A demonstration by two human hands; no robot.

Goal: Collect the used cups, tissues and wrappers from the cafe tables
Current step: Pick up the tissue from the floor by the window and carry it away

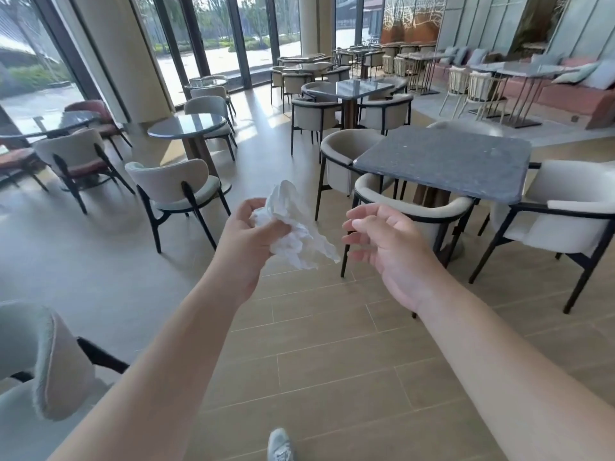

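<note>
Head view looks down over both bare forearms, stretched out above a wood-plank floor [332, 361] in a cafe. The left hand [248, 227] grips a crumpled white tissue [296, 227], fingers curled round its upper part while a loose tail hangs out below and to the right. The right hand [389, 241] is near it but apart, fingers relaxed and slightly spread, holding nothing.

A dark square table [446, 161] stands just ahead on the right, ringed by pale chairs [565, 224]; I see nothing lying on its top. A round table [186, 126] stands further off on the left, and its top shows only glare. No cups or wrappers are visible from here, and no bin or bag either.

My reading is that the person is walking between tables with one tissue collected; a shoe [281, 445] shows at the bottom edge.

The main risk is the tissue: only part of it is enclosed, so the dangling tail could tear away or the wad slip out if the grip slackens. Adding more items to the same hand would raise that chance. Distant tabletops are too small and glary to judge, so litter there could be missed.
</note>
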